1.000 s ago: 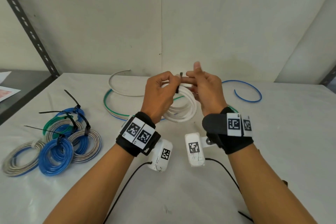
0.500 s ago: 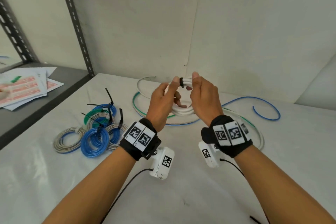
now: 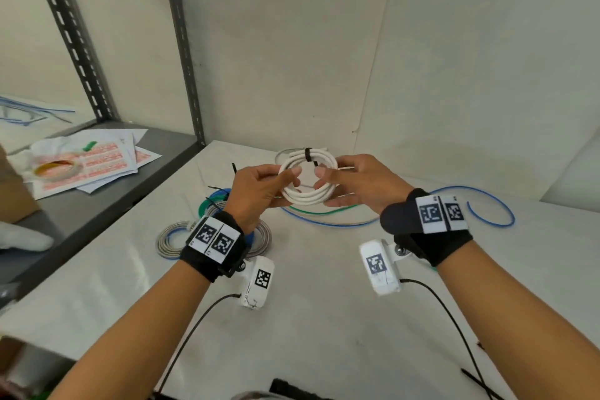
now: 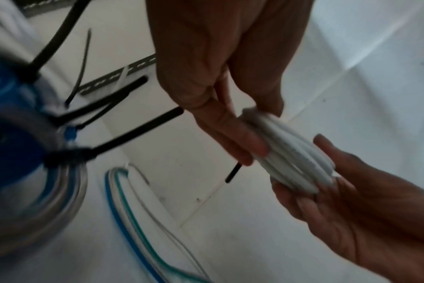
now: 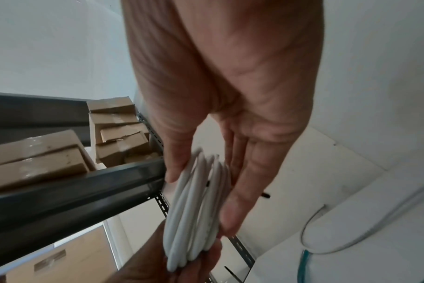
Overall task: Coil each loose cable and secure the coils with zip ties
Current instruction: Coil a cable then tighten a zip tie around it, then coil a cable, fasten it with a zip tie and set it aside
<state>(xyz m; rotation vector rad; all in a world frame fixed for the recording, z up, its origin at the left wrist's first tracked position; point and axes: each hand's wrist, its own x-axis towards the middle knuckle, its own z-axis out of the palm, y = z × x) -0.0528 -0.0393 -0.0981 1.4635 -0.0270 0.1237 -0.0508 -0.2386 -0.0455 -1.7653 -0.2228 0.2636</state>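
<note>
Both hands hold a white cable coil [image 3: 306,200] level above the white table [image 3: 324,318]. A black zip tie [image 3: 307,153] wraps its far rim. My left hand [image 3: 276,185] pinches the coil's left side, thumb on top and fingers beneath. The right hand [image 3: 344,185] pinches the right side the same way. In the left wrist view the left hand's fingers [image 4: 230,137] press the white coil [image 4: 291,153], and the tie's black tail [image 4: 232,173] sticks out below. The right wrist view has the coil [image 5: 194,210] edge-on between both hands.
Several tied coils, blue, green and grey [image 3: 168,237], lie left of my left wrist. Loose blue, green and white cables [image 3: 324,221] curve behind the hands, and a blue one [image 3: 487,204] reaches right. A grey shelf [image 3: 97,204] at the left holds papers and a tape roll [image 3: 53,169].
The coil has tipped from upright to flat. Both hands moved from the zip tie to the coil's sides. The head view swung left, showing more of the shelf.
</note>
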